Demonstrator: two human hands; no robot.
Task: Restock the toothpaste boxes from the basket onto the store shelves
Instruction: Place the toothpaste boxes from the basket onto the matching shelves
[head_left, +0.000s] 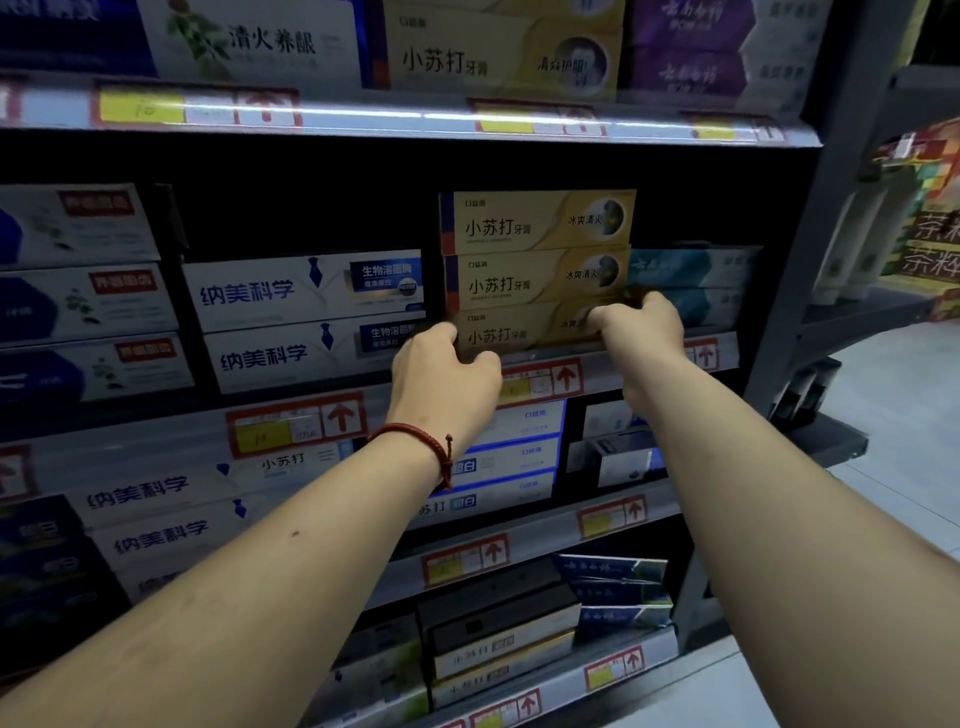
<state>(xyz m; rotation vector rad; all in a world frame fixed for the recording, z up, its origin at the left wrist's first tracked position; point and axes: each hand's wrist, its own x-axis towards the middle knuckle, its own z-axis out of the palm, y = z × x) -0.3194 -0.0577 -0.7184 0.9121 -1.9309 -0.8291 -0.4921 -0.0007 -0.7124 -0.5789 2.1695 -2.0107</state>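
Left hand (447, 369) curled round left end of gold toothpaste box (524, 332); right hand (641, 325) gripped right end. Box between hands, lowest in gold stack (535, 249), just above shelf (171, 434) rim. Judged light, stiff card, faces dentable, glossy; ends best hold.

Dim light, and a grey shelf post (815, 249) stands tall. Right of the post, pale floor (898, 395) and another rack (862, 306); left of it, price rails (389, 117) catch glare.
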